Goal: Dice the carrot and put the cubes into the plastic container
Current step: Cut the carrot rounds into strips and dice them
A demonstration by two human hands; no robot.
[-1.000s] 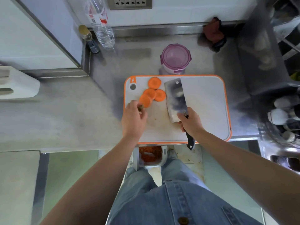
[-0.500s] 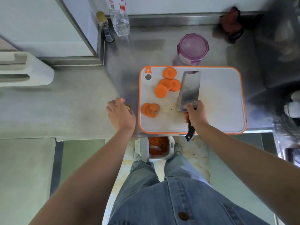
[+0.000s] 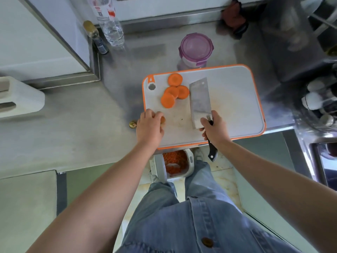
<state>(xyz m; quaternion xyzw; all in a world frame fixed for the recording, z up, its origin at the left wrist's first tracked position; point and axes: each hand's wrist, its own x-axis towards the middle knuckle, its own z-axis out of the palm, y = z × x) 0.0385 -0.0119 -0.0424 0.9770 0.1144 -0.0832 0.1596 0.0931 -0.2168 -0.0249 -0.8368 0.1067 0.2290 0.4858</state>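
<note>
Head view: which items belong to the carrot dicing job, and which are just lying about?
Job:
carrot slices
carrot piece under the left grip
cleaver in the right grip
cutting board
lidded plastic container

Lying about:
water bottle
small dark bottle
carrot end stub
dark red cloth
floor bin

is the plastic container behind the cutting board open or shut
Shut. A purple lid covers the whole mouth of the plastic container, and its side clips look folded down.
</note>
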